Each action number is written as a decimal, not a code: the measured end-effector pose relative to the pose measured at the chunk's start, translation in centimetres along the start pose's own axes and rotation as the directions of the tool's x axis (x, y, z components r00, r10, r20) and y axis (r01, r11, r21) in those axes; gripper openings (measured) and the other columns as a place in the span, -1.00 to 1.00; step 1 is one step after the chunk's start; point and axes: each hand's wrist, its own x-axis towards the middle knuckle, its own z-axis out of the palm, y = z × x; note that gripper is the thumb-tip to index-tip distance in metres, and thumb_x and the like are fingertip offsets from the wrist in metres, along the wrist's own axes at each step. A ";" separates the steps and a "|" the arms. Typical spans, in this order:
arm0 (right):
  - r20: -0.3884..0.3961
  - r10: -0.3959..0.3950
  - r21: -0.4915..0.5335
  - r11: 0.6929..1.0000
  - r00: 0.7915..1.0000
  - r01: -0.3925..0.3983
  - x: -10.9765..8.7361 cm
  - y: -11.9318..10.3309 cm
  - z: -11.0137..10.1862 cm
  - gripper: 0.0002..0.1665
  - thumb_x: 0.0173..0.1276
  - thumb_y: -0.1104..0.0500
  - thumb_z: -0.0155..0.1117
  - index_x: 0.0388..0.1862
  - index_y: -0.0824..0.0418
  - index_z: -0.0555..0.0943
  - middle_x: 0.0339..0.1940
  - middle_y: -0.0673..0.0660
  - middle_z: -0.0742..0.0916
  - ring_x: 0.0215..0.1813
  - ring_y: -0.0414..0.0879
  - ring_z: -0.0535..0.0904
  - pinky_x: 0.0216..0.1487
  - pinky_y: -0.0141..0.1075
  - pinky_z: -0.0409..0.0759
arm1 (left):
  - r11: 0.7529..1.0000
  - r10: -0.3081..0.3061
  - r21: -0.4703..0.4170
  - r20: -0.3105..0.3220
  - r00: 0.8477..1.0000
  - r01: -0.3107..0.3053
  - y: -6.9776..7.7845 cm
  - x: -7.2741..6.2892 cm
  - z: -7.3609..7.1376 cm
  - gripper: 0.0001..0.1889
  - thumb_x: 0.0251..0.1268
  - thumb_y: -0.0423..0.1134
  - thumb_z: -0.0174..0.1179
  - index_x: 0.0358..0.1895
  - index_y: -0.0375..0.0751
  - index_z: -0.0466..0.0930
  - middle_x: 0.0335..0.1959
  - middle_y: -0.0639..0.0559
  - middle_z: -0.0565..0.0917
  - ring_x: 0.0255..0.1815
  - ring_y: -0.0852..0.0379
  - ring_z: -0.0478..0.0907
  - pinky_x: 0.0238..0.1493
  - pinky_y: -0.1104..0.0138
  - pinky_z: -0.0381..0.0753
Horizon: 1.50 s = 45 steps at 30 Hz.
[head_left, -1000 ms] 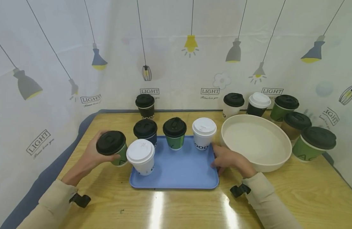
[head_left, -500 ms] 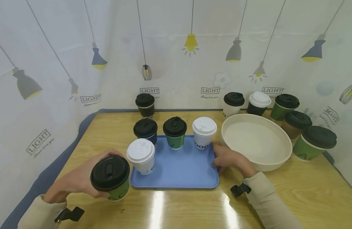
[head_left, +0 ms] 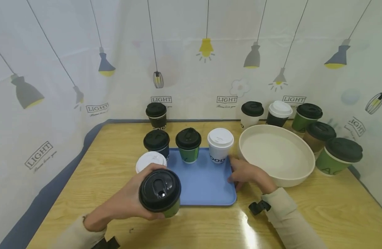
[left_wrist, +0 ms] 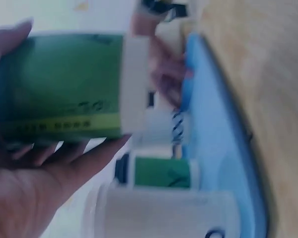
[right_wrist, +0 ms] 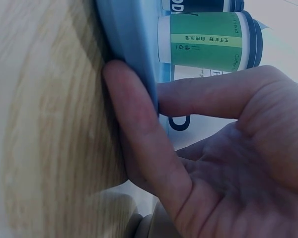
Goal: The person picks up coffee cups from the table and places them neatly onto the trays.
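My left hand (head_left: 127, 200) grips a green paper coffee cup (head_left: 160, 190) with a black lid, held up over the near left part of the blue tray (head_left: 206, 188). In the left wrist view that green cup (left_wrist: 64, 84) is clear of the tray. On the tray stand a white-lidded white cup (head_left: 151, 159), partly hidden behind my left hand, a dark cup with a black lid (head_left: 156, 141), another green cup (head_left: 188, 145) and a second white cup (head_left: 220, 145). My right hand (head_left: 245, 173) pinches the tray's right rim between thumb and fingers.
A cream bowl (head_left: 276, 152) sits right of the tray, close to my right hand. Several lidded cups stand behind and beside it, among them a large green cup (head_left: 337, 157). One black cup (head_left: 156, 116) stands at the back left, by the printed curtain.
My left hand has carried the green cup toward me, then rightward over the tray's near left part, covering some of the white cup. The right hand stays on the tray rim.
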 end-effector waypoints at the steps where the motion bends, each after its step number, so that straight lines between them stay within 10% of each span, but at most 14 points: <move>1: 0.002 0.003 0.000 1.000 1.000 -0.003 0.0 0.0 0.0 0.25 0.27 0.43 0.34 0.66 0.44 -0.31 -0.02 0.41 0.54 -0.41 0.03 0.74 -0.37 -0.15 0.82 | 1.000 0.002 0.002 -0.032 0.999 -0.002 -0.2 0.3 0.7 0.07 -0.20 -0.40 0.67 0.47 -0.15 0.22 0.30 -0.05 0.61 0.33 0.07 0.57 0.50 0.36 0.42; 5: 0.007 0.012 -0.001 1.000 1.000 -0.012 0.0 -0.1 0.0 0.26 0.28 0.42 0.34 0.66 0.44 -0.33 0.11 0.50 0.52 -0.41 0.03 0.75 -0.36 -0.15 0.82 | 0.997 0.008 0.076 -0.198 0.980 0.007 -1.2 1.8 3.5 0.03 -0.22 -0.29 0.71 0.43 -0.02 0.29 0.29 0.08 0.63 0.34 0.09 0.58 0.51 0.28 0.42; 12: 0.013 0.020 -0.016 1.000 1.000 -0.019 0.1 0.0 -0.2 0.27 0.32 0.39 0.34 0.67 0.41 -0.37 0.36 0.66 0.39 -0.41 0.03 0.77 -0.34 -0.17 0.82 | 0.986 -0.122 0.054 -0.417 0.901 0.159 -2.8 4.9 6.8 0.02 -0.23 -0.15 0.74 0.40 0.01 0.31 0.25 0.16 0.63 0.33 0.13 0.56 0.52 0.00 0.40; 16: 0.018 0.018 -0.017 1.000 1.000 -0.018 0.1 0.0 -0.2 0.27 0.33 0.39 0.34 0.67 0.42 -0.37 0.33 0.65 0.42 -0.40 0.04 0.77 -0.34 -0.17 0.82 | 0.974 -0.179 0.032 -0.490 0.853 0.223 -3.9 6.4 7.5 0.05 -0.20 -0.15 0.73 0.45 -0.07 0.29 0.30 0.13 0.58 0.39 0.11 0.51 0.55 0.01 0.32; 28: 0.009 0.006 -0.017 1.000 1.000 -0.006 0.0 0.0 -0.1 0.27 0.30 0.40 0.34 0.66 0.44 -0.36 0.29 0.64 0.44 -0.44 0.04 0.77 -0.34 -0.16 0.82 | 0.955 -0.230 0.022 -0.579 0.782 0.297 -5.9 8.0 7.7 0.10 -0.23 -0.18 0.74 0.47 -0.10 0.25 0.33 -0.02 0.56 0.40 -0.01 0.50 0.53 0.01 0.34; 45: 0.002 0.002 -0.014 1.000 1.000 -0.002 -0.2 0.0 -0.1 0.28 0.28 0.41 0.35 0.66 0.45 -0.35 0.17 0.52 0.51 -0.45 0.04 0.77 -0.35 -0.16 0.82 | 0.952 -0.264 -0.034 -0.593 0.761 0.304 -6.4 7.8 8.0 0.13 -0.10 -0.17 0.68 0.56 -0.10 0.12 0.46 -0.06 0.44 0.52 -0.08 0.37 0.65 -0.09 0.15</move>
